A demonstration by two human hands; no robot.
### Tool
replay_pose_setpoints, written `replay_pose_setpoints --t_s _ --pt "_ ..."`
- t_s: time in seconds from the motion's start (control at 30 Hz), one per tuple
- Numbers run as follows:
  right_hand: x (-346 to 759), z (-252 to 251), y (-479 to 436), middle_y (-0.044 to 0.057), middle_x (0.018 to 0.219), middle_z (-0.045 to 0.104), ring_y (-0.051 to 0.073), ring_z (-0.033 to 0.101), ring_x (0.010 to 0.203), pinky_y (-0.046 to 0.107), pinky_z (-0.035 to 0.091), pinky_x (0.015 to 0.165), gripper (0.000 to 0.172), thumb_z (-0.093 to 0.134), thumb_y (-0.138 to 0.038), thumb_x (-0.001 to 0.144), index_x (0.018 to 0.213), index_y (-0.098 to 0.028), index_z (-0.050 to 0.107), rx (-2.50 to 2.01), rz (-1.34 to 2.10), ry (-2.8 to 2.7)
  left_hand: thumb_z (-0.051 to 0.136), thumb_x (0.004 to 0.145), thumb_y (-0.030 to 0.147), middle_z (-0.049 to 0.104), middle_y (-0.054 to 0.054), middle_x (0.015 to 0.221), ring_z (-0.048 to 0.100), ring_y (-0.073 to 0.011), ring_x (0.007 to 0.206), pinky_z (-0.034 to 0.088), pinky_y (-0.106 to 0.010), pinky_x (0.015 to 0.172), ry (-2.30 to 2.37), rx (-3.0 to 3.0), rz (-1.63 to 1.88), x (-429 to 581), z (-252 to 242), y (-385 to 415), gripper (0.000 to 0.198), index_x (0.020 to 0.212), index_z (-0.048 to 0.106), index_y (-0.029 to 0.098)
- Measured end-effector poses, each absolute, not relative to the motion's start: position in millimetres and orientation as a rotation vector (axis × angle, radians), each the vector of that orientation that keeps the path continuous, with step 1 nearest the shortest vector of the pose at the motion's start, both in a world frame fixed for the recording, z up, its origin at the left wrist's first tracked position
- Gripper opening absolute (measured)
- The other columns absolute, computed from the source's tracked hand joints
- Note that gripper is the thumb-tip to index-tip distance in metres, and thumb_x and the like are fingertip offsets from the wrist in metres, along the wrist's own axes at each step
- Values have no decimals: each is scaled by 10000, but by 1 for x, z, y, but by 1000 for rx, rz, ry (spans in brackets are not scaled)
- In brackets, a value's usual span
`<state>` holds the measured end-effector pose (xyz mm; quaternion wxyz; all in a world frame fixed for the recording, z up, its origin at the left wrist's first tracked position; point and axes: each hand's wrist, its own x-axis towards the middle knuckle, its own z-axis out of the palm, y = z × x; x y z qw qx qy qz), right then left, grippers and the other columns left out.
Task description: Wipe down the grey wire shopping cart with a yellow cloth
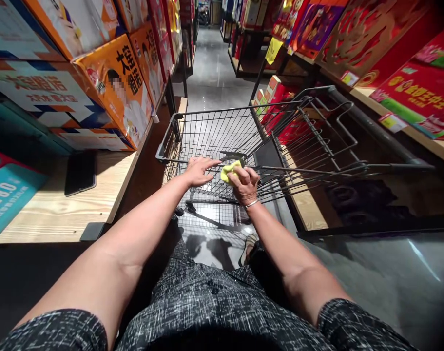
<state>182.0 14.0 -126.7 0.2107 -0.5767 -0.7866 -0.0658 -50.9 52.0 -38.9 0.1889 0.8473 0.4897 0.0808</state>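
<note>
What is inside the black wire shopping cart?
The black wire shopping cart holds no goods; grey floor shows through its mesh. The right hand and yellow cloth cover a bit of its rear rim.

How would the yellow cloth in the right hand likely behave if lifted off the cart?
The yellow cloth looks bunched under the right hand on the wire cart rim, so it is probably soft and floppy. It likely weighs little and would drape, not roll.
</note>
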Motion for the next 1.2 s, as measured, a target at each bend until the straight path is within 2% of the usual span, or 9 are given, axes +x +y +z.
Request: replay_pose_setpoints --t_s 0.2,0.37,0.47,0.57,0.73,0.87,0.97,1.07,1.2 --pt "186 -215 -3 61 1395 660 293 482 1238 510 389 1040 361 555 -175 971 1185 -382 758 -1650 -13 -2415 596 826 291 637 -29 1445 498 -330 1299 290 -503 1098 1380 2378 234 -47 -39 51 665 1488 558 340" --pt "177 -252 -3 19 1372 679 268 504 1253 483 408 1058 265 597 -226 953 1109 -352 771 -1589 181 -2571 591 804 297 627 -20 1453 492 -338 1297 290 -503 1092 1388 2374 239 -41 -39 53 677 1478 548 343" --pt "176 -251 1 19 1329 707 264 519 1249 452 423 1050 205 629 -256 940 1038 -342 787 -1583 220 -2585 589 797 279 616 -22 1466 481 -335 1321 278 -505 1107 1388 2376 216 -41 -38 55 692 1486 542 332" --pt "190 -232 1 27 1309 711 267 524 1216 440 412 1036 251 596 -213 948 1022 -344 797 -1573 137 -2541 585 792 270 619 -16 1468 484 -330 1318 283 -504 1106 1384 2375 225 -44 -38 57 690 1478 549 338" --pt "260 -162 -1 81 1206 693 275 496 1106 457 410 990 223 596 -285 973 1039 -331 803 -1573 -198 -2181 555 805 298 605 -24 1478 472 -341 1313 259 -528 1124 1371 2351 251 -50 -42 60 677 1479 545 359" --pt "309 -119 5 121 1185 623 310 448 1172 492 389 1037 207 605 -325 966 988 -276 806 -1561 -495 -1711 557 796 315 619 -28 1432 473 -354 1296 244 -532 1129 1379 2368 257 -50 -44 61 676 1471 551 361" --pt "301 -133 10 118 1197 620 312 439 1209 488 392 1050 221 593 -336 976 999 -282 806 -1562 -448 -1720 562 795 326 631 -25 1417 481 -353 1278 251 -528 1119 1379 2378 275 -48 -45 59 669 1463 556 364" --pt "270 -180 8 91 1199 675 283 488 1160 447 414 1028 267 547 -287 993 1035 -316 809 -1638 -153 -2068 568 788 321 632 -27 1432 493 -337 1260 269 -515 1106 1380 2378 283 -47 -45 58 680 1467 553 354" --pt "243 -236 -4 47 1264 709 262 520 1198 407 413 1039 294 555 -205 957 1038 -335 806 -1722 130 -2333 567 791 304 623 -26 1459 487 -331 1293 272 -509 1110 1391 2368 269 -47 -45 59 674 1464 560 347"
